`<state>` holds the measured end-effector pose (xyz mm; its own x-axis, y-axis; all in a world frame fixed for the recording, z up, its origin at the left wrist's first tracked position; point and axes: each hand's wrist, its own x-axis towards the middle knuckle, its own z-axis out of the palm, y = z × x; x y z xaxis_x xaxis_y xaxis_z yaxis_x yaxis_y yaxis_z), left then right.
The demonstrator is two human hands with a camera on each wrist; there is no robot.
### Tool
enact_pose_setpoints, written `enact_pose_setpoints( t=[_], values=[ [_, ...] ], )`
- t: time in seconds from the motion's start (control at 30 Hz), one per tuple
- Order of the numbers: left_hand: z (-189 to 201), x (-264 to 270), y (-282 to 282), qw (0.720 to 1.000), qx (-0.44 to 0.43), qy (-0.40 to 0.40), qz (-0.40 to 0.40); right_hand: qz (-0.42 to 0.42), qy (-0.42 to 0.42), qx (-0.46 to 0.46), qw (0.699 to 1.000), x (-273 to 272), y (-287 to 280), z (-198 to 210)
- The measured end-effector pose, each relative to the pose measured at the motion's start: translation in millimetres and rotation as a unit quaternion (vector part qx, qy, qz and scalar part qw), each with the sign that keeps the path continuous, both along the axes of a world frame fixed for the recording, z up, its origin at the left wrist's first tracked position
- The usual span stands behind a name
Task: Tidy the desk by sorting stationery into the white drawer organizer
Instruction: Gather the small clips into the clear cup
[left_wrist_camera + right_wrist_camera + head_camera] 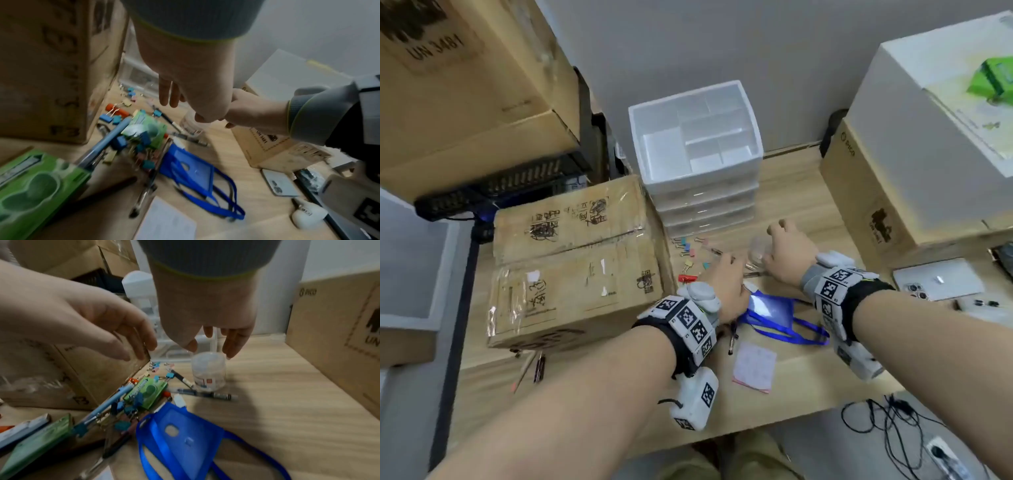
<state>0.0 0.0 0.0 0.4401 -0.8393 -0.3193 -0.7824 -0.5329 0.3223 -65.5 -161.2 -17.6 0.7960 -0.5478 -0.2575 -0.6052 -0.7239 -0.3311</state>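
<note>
The white drawer organizer (pixel 695 137) stands at the back of the desk, and the compartments of its top tray hold nothing. A clear plastic jar (pixel 208 369) stands upright in front of it. My right hand (pixel 210 348) hovers just over the jar's lid, thumb and fingers spread to either side, holding nothing. My left hand (pixel 726 270) floats to the jar's left with relaxed fingers, above scattered coloured binder clips (pixel 688 246). Pens (pixel 205 394), a green staple box (pixel 148 392) and a blue badge holder (pixel 770 308) with its lanyard lie near the hands.
A taped cardboard box (pixel 571 260) borders the clutter on the left; a larger carton (pixel 893 192) stands on the right. A phone (pixel 938 281) lies at the right. A notepad (pixel 755 366) and pencils (pixel 530 370) sit near the desk's front edge.
</note>
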Motion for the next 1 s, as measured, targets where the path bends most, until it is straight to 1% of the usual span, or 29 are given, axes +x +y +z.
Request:
enact_pose_setpoints(
  t=[0.1,0.17,0.3,0.37,0.43,0.47,0.5,0.53,0.6,0.7,0.8,0.87,1.0],
  values=[
    [-28,-4,5,0.998,0.046,0.031,-0.001,0.004,0.011,0.022,1.0,3,-2,-27],
    [-36,-6,11,0.996,0.076,0.031,-0.015,0.016,0.006,0.021,1.0,6,-1,-38],
    [-50,-3,19,0.997,0.072,0.034,-0.01,-0.01,-0.003,0.009,1.0,15,1,-54],
    [-50,-1,22,0.997,0.066,0.029,0.004,-0.03,-0.024,0.021,0.999,15,3,-51],
    [-46,2,24,0.999,0.043,0.017,0.017,-0.033,-0.072,0.076,0.994,17,2,-40],
    [-43,3,24,0.999,0.027,0.01,0.021,-0.022,-0.076,0.121,0.99,16,1,-34],
    [-40,4,25,1.0,0.009,0.009,0.026,-0.002,-0.055,0.162,0.985,16,1,-28],
    [-37,5,25,0.999,-0.012,0.012,0.035,0.021,-0.012,0.191,0.981,15,1,-25],
    [-31,4,26,0.997,-0.054,0.015,0.049,0.038,0.057,0.241,0.968,11,2,-26],
    [-23,3,27,0.995,-0.067,0.046,0.058,0.002,0.057,0.317,0.947,5,12,-26],
    [-20,4,32,0.99,-0.067,0.096,0.082,-0.026,0.076,0.412,0.908,2,26,-23],
    [-21,5,36,0.99,-0.057,0.099,0.082,-0.041,0.09,0.452,0.887,2,30,-22],
    [-22,4,39,0.992,-0.033,0.094,0.074,-0.043,0.105,0.498,0.86,2,30,-21]
  ],
)
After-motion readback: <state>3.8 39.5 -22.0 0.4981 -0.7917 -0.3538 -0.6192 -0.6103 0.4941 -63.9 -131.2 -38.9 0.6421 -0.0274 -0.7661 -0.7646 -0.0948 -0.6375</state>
